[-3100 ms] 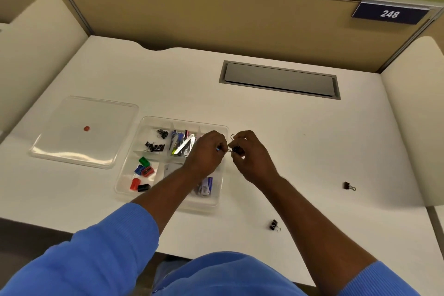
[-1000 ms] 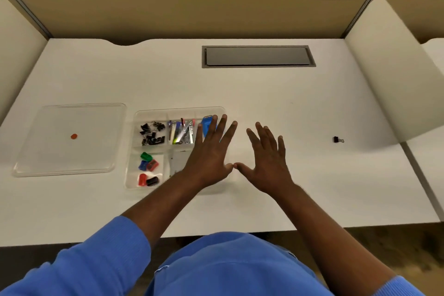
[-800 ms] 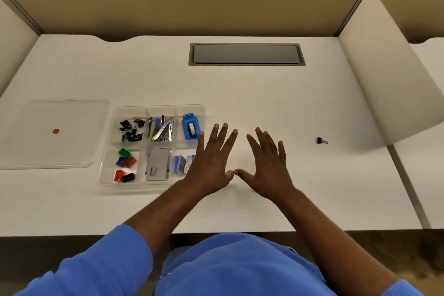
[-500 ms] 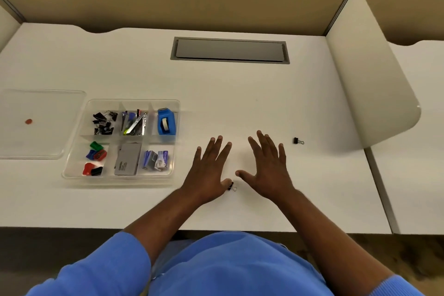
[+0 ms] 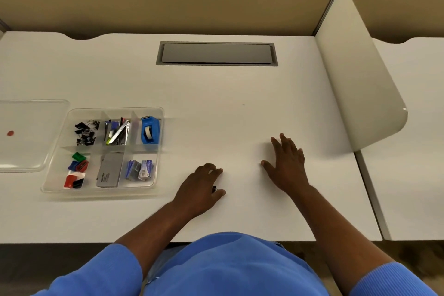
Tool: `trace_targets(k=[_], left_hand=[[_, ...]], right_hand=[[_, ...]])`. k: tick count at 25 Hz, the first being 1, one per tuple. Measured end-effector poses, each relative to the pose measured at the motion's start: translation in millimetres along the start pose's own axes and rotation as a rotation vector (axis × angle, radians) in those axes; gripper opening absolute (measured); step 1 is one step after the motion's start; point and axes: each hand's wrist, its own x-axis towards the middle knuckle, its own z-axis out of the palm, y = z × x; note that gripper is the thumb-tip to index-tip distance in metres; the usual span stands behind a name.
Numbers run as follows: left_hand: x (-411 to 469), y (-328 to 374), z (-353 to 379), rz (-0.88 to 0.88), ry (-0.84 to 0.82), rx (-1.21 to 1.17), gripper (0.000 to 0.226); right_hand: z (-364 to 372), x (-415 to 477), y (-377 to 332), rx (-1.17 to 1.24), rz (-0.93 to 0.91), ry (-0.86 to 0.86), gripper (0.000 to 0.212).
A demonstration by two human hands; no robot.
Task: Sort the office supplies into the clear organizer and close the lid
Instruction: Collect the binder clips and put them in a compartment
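Note:
The clear organizer (image 5: 72, 113) sits at the left of the desk. It holds black binder clips (image 5: 85, 132), a blue tape dispenser (image 5: 150, 130), staple boxes (image 5: 140, 169), a grey box (image 5: 108, 173) and small coloured pieces (image 5: 78, 163). Its clear lid (image 5: 36, 108) lies to its left, off the organizer, with a red dot on it. My left hand (image 5: 199, 187) is right of the organizer, fingers curled and thumb pinching a small black binder clip (image 5: 213, 188). Further right, my right hand (image 5: 286, 163) lies flat with straight fingers; nothing shows under it.
A grey cable hatch (image 5: 216, 53) is set into the desk at the back. A cream divider panel (image 5: 360, 79) rises along the right side. The desk's front edge runs just behind my wrists.
My left hand has curled onto the clip that lay by its thumb. My right hand has slid forward and right, over where the other clip lay. The view has shifted right.

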Motion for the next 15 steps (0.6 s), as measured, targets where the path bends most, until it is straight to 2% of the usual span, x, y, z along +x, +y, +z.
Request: trace_targets(k=[4,7,13,15], left_hand=[[10.9,-2.1,-6.1,-0.075,-0.004,-0.067,0.049],[14.2,0.8,-6.9,-0.092,0.021,-0.114,0.039],[5.6,0.4,-2.4,-0.039,0.02,-0.06,0.049],[4.6,-3.0,-3.0,-0.022,0.005,-0.056,0.044]], right_hand=[[0.3,12.6,-1.3,0.012,-0.012,-0.059,0.064],[-0.8,16.9,-7.4,0.123,-0.055,-0.086,0.049],[1.4,4.9,-18.0,0.179,-0.044,0.004,0.048],[1.1,2.7,-18.5,0.156,-0.026,0.051,0.046]])
